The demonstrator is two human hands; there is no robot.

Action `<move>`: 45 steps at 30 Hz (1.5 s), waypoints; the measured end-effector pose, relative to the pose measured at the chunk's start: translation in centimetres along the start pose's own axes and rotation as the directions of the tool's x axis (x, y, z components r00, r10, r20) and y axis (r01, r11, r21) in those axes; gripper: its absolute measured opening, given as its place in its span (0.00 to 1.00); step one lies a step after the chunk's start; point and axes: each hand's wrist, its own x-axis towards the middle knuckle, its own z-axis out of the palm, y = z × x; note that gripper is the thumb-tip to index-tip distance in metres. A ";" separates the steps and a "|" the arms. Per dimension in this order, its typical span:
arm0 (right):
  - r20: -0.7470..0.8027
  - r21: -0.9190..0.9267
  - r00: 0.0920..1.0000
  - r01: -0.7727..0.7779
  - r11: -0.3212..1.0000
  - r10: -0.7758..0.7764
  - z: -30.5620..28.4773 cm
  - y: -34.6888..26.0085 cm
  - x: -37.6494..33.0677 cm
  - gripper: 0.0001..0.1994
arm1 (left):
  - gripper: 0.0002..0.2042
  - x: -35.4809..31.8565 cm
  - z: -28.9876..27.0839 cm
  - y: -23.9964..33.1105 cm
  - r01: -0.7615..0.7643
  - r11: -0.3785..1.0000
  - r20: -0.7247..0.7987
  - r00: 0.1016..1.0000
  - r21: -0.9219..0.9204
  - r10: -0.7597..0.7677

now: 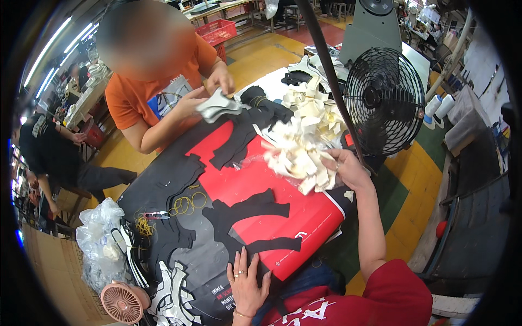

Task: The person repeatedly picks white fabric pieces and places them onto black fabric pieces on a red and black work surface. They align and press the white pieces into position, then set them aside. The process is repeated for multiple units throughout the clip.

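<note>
My left hand [247,282] lies flat with fingers spread on the red-and-black sheet, by the lower end of some curved black cut pieces [225,220]. At the right, my right hand [348,169] is closed at the edge of a heap of crumpled cream strips [298,155], gripping some of them. Clear plastic shows under the heap. Across the table a person in an orange shirt [126,103] holds a small stack of grey-white cut pieces [218,106] in both hands.
A black caged fan [385,100] stands right of the heap. Stacked black pieces [171,179], yellow rubber bands [187,204] and small red-handled snips [157,215] lie left. White-and-black pieces [175,296], a pink fan [125,302] and a plastic bag [100,239] sit at the lower left.
</note>
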 end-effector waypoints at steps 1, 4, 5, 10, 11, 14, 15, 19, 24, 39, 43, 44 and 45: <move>-0.032 -0.078 0.999 -0.003 0.997 0.000 0.1 0.0 -0.4 0.22 | 0.29 0.0 0.1 0.0 -0.001 1.000 -0.002 1.000 -0.004 0.001; -0.439 -0.744 0.880 -0.242 0.623 -0.182 1.6 0.1 -1.5 0.22 | 0.28 0.0 0.0 0.0 0.000 1.000 -0.009 1.000 -0.002 0.000; -0.427 -0.807 0.850 -0.204 0.555 -0.309 2.3 0.0 -2.1 0.22 | 0.28 0.0 0.0 0.0 -0.001 1.000 -0.015 1.000 0.003 0.001; -0.136 -0.980 0.740 -0.002 0.200 -0.658 6.4 -1.4 -1.6 0.20 | 0.28 0.1 0.0 -0.1 0.009 1.000 -0.014 1.000 -0.023 -0.009; -0.060 -0.973 0.754 0.102 0.207 -0.654 6.6 -2.0 -0.5 0.21 | 0.28 0.2 0.0 -0.1 0.011 0.999 -0.014 1.000 -0.039 -0.011; -0.041 -0.965 0.765 0.137 0.225 -0.643 6.2 -3.2 5.4 0.22 | 0.28 0.1 0.0 -0.2 0.016 0.997 -0.009 1.000 -0.074 -0.017; -0.033 -0.967 0.744 0.144 0.209 -0.667 5.8 -3.3 7.6 0.22 | 0.28 0.1 0.1 -0.3 0.009 0.997 -0.020 1.000 -0.078 -0.011; -0.172 -0.982 0.705 -0.174 0.067 -0.688 3.5 -2.6 13.1 0.24 | 0.27 0.1 0.0 -0.6 -0.044 0.990 -0.083 0.996 -0.136 0.033; -0.471 -0.848 0.727 -0.217 0.484 -0.500 -0.1 -3.4 15.1 0.21 | 0.27 -0.1 0.0 -0.7 0.003 0.982 -0.027 1.000 -0.187 -0.009; -0.499 -0.751 0.436 0.213 0.625 -0.749 1.9 -8.4 15.0 0.24 | 0.28 0.1 -0.2 -0.6 0.010 0.986 -0.004 1.000 -0.166 -0.010; -0.385 -0.852 0.387 0.199 0.484 -0.838 4.8 -10.2 13.8 0.21 | 0.28 0.2 0.0 -0.5 0.026 0.991 -0.020 0.999 -0.128 -0.029; -0.427 -0.830 0.421 0.170 0.532 -0.800 5.7 -10.8 13.3 0.21 | 0.28 0.2 0.0 -0.5 0.025 0.992 -0.024 0.999 -0.124 -0.028; -0.392 -0.815 0.521 0.186 0.549 -0.758 6.5 -10.9 12.0 0.21 | 0.28 0.2 0.0 -0.4 0.025 0.992 -0.025 0.999 -0.127 -0.028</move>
